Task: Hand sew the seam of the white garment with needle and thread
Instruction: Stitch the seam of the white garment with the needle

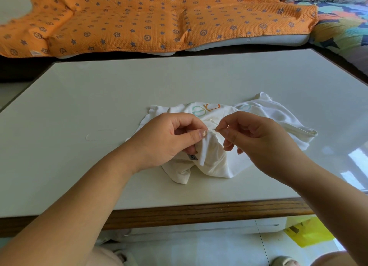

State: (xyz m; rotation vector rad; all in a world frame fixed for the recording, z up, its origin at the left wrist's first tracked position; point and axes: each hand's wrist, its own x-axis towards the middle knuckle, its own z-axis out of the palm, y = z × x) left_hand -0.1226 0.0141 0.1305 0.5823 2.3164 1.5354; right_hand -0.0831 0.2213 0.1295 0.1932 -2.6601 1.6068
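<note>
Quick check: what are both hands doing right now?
Left hand: pinches the white garment.
Right hand: pinches the needle.

Only a sliver of the needle (213, 129) shows between the left hand (169, 140) and right hand (256, 138), its thread (212, 122) is too fine to trace, and the hands hide part of the white garment (215, 158), whose label (192, 157) is unreadable.

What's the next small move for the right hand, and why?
Probably ease the needle into the garment fold. The right hand pinches the needle, whose tip seems to sit right at the fold that the left hand pinches.
</note>
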